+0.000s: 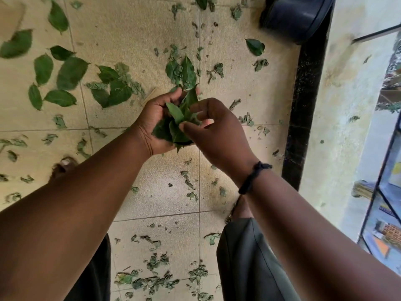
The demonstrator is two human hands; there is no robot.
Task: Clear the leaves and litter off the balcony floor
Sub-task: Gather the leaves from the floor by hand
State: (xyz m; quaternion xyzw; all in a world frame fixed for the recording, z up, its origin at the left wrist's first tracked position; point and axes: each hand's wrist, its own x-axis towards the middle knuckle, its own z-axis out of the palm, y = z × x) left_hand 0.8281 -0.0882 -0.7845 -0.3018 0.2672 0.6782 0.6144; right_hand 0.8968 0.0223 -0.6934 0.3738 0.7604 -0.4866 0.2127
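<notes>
Person's left hand, palm up w/ fingers curled, cups a bunch of leaves above tiled floor, right hand touching the bunch w/ loosely bent fingers, more leaves & scraps scattered below.

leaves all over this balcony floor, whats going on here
A person stands over a tiled floor, gathering leaves by hand. The left hand cups a bunch of green leaves, and the right hand reaches in with fingers at the bunch. Many whole leaves and crumbled bits lie scattered across the tiles, so much remains to clear.
</notes>
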